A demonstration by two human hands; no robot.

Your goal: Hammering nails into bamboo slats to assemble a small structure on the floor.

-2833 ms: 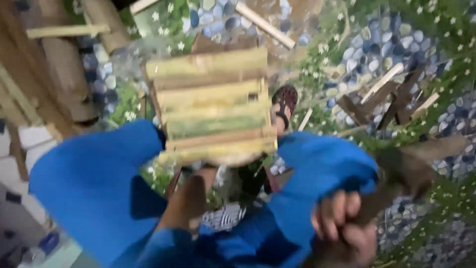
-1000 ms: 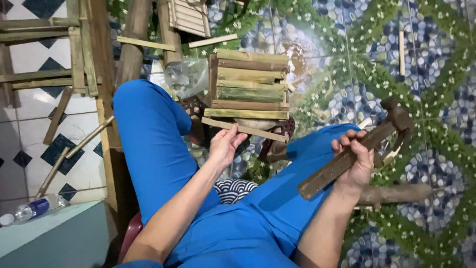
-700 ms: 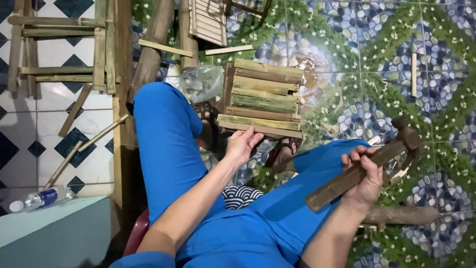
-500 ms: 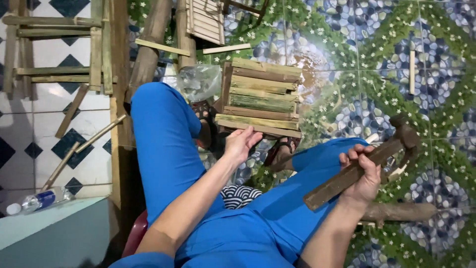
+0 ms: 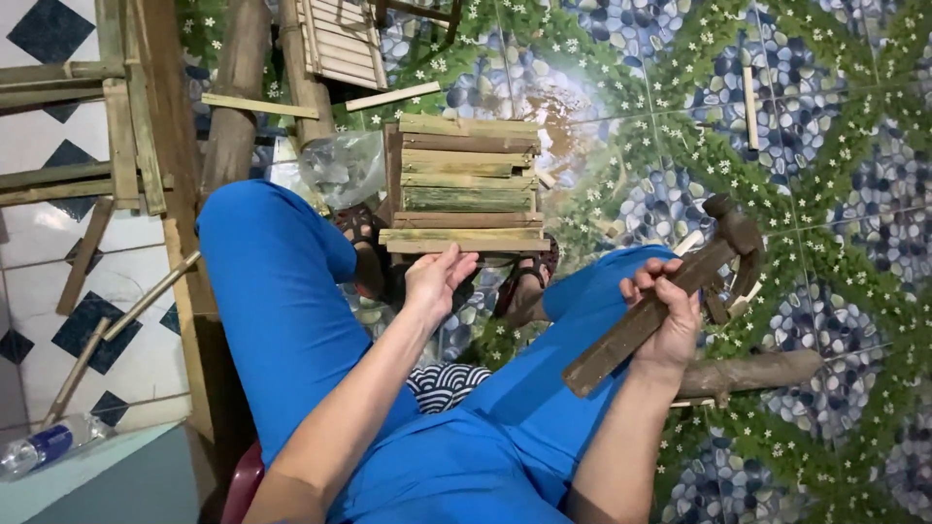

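A small slatted bamboo panel (image 5: 466, 180) stands on the floor between my blue-trousered knees. My left hand (image 5: 436, 279) touches the nearest bamboo slat (image 5: 485, 243) at the panel's near edge, fingers curled around it. My right hand (image 5: 663, 311) grips the wooden handle of a claw hammer (image 5: 670, 291), held above my right thigh with its dark head (image 5: 738, 233) pointing away from me.
A crumpled clear plastic bag (image 5: 340, 167) lies left of the panel. Loose bamboo strips (image 5: 393, 95), a second slatted piece (image 5: 338, 39) and bamboo frames (image 5: 116, 146) lie at the top left. A thick branch (image 5: 752, 372) lies by my right leg. A plastic bottle (image 5: 44, 446) rests at the lower left.
The view went from blurred to steady. My left hand pushed the loose slat up against the panel's near edge. The hammer stays raised in my right hand.
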